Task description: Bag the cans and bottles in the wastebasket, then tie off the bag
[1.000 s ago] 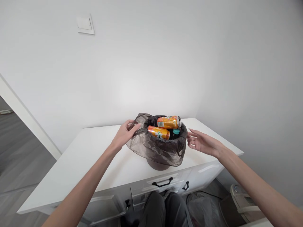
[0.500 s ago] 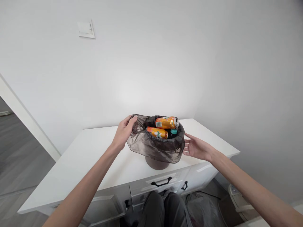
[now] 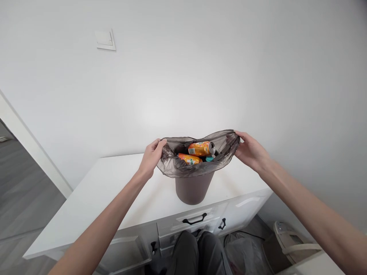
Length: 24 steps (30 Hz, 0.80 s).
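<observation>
A brown bin (image 3: 192, 190) stands upright near the front edge of the white cabinet top, lined with a translucent dark bag (image 3: 197, 170). Two orange cans lie in the bag's mouth, an upper can (image 3: 200, 148) and a lower can (image 3: 189, 159), beside a teal cap (image 3: 210, 158). My left hand (image 3: 151, 154) pinches the bag's left edge between thumb and fingers. At the right, my right hand (image 3: 250, 151) grips the bag's raised edge, stretching the opening wide. The lower part of the bag is hidden inside the bin.
The white cabinet (image 3: 114, 183) has a drawer with a black handle (image 3: 195, 219). On the wall is a light switch (image 3: 105, 39). Below right are a clear plastic bag (image 3: 243, 252) and a beige appliance (image 3: 289, 238). My knees touch the cabinet's front area.
My right hand has taken hold of the bag's right edge and moved up and right. The bag's rim has lifted and spread, uncovering more of the bin. My left hand stays on its edge.
</observation>
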### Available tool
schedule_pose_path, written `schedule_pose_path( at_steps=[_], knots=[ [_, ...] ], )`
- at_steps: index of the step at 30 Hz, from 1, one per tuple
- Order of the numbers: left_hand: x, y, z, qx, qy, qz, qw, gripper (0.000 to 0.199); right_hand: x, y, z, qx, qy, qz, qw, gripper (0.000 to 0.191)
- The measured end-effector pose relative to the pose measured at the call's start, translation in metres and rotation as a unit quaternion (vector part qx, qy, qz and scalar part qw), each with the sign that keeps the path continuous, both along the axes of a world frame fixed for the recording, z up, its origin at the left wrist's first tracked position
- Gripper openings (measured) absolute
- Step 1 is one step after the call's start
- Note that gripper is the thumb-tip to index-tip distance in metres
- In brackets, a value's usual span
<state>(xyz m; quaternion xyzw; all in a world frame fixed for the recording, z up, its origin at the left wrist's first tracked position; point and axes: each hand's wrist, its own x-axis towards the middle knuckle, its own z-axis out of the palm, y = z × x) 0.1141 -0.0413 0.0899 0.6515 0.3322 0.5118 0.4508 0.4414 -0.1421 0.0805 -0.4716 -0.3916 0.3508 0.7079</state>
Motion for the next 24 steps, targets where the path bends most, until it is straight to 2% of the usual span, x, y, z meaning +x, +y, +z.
schedule_pose_path(
  at_steps=[5,9,11,17,24],
  knots=[
    [0.009,0.005,0.011,-0.024,-0.059,0.017,0.998,0.032,-0.012,0.018,0.013,0.06,0.034,-0.025,0.997,0.02],
    [0.015,0.017,0.017,-0.035,-0.125,0.056,0.99,0.025,-0.009,0.027,0.024,0.133,0.033,-0.05,0.989,0.016],
    [0.016,0.021,0.02,-0.035,-0.156,0.066,0.985,0.025,-0.006,0.028,0.026,0.155,0.065,-0.047,0.985,0.013],
    [0.019,0.023,0.034,-0.057,-0.212,0.056,0.974,0.024,-0.004,0.026,0.032,0.148,0.253,-0.035,0.956,0.003],
    [0.03,0.033,0.05,-0.07,-0.25,0.052,0.964,0.021,-0.001,0.036,0.049,0.142,0.284,-0.039,0.948,0.015]
  ],
)
